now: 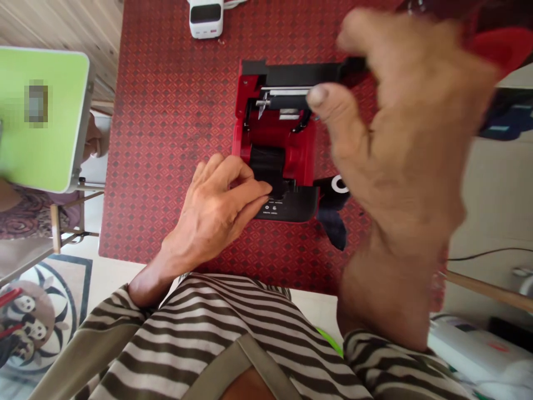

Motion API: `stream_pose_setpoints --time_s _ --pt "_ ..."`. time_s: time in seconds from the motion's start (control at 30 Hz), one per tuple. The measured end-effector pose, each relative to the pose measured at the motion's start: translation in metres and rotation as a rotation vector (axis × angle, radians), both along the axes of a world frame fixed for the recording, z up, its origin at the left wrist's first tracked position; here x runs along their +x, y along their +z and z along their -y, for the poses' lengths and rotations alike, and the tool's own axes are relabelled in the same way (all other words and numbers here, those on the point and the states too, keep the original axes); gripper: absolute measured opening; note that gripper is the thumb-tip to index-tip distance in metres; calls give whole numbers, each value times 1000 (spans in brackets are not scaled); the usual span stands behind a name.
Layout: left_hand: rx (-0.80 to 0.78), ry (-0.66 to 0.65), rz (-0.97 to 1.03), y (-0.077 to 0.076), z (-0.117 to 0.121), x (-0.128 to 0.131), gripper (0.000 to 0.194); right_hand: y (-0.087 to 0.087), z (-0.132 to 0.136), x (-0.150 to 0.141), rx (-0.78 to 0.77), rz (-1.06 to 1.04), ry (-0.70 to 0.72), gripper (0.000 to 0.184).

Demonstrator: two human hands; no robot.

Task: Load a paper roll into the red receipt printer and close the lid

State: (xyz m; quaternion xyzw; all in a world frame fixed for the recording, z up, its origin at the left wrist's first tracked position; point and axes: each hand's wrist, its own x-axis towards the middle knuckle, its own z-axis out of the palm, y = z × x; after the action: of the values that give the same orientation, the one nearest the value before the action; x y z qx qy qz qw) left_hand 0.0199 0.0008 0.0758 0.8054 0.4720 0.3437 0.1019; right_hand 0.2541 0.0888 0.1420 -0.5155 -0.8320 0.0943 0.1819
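Note:
A red and black desktop printer [306, 150] lies with its inside exposed on the patterned red table, and a dark roller [291, 103] crosses its upper part. My left hand [220, 197] is at its lower left edge, thumb and forefinger pinched on a black ribbon [266, 158] that runs out of the red cavity. Above the printer's right side, my right hand [416, 105] is raised and blurred by motion. Its thumb and forefinger are spread apart, with nothing visible between them; the thumb tip overlaps the roller's right end in view.
A white ring-ended core [340, 184] and a dark cloth-like piece [332, 225] lie right of the printer. A white device with a dark screen [206, 19] stands at the table's back. A green folding table [50, 155] is at left, with a person partly visible beside it.

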Motion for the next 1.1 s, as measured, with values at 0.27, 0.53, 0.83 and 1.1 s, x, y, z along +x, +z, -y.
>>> stream_pose_setpoints --time_s 0.27,0.53,0.83,1.1 --pt "74 36 -61 0 13 6 14 -5 28 7 59 -7 -100 52" --pt "63 89 -103 -2 20 6 20 -27 60 22 97 -146 52 34" --pt "58 66 -44 -7 20 3 14 -49 79 28 25 -100 99 61" --pt "-156 157 295 -4 13 2 32 -58 86 30 23 -128 90 72"
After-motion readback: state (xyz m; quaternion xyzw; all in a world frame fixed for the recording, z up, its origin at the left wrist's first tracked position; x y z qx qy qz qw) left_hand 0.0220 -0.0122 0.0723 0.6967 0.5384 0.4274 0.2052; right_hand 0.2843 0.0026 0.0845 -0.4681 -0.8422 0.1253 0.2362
